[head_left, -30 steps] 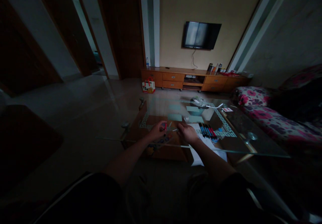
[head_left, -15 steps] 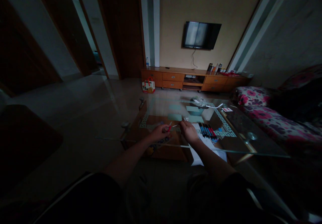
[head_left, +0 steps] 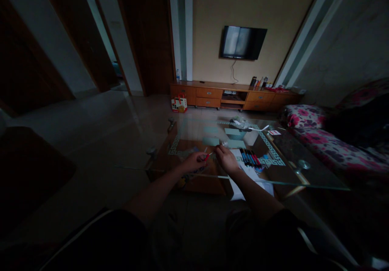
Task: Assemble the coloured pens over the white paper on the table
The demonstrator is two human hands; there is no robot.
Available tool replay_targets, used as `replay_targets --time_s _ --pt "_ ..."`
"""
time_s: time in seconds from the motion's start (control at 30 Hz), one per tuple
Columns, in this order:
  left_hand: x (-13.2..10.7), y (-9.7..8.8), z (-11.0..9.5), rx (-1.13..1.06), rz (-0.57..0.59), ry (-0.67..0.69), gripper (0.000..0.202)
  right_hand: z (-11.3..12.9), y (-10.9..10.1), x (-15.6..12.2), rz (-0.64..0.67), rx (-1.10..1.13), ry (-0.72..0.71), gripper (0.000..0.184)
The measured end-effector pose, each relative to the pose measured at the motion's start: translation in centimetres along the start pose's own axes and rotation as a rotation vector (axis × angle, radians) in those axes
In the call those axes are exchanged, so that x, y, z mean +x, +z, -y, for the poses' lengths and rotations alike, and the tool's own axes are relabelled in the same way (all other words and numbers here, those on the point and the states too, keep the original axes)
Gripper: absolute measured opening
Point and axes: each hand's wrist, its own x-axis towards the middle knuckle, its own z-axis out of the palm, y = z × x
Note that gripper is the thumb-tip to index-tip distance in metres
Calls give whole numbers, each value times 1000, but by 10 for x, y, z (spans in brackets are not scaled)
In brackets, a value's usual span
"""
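Left hand: fingers pinching red pen-like piece above glass table; its long axis slants up, rightward; thin pale rod next, between the hands, roughly in line; contact between the two, cannot tell; right hand: fingertips apparently closed on rod's far end; exact grip hidden by knuckles, dim light.

Glossy glass, wood and printed cloth.
Coffee-table top: clear, smooth, reflective glass. Toward five o'clock, matt paper sheets; at four, plastic-looking pens. The red pen part in the left hand also looks plastic. At two, a wooden TV cabinet, faintly sheened; at one, a glossy television screen; at three, a cloth-covered sofa; at nine, polished floor.
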Motion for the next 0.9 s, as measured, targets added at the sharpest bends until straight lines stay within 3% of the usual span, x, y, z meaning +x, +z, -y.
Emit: replay_targets --time_s 0.13,0.3,0.53,0.9 --pt "-1 2 -7 12 6 -4 44 3 0 0 32 35 4 20" --pt "1 5 -13 -53 56 8 30 10 0 0 109 109 -28 28" --pt "1 6 -13 -122 105 0 21 24 6 1 154 245 5 25" --pt "3 9 -16 -62 -24 -29 12 24 6 7 103 320 11 20"
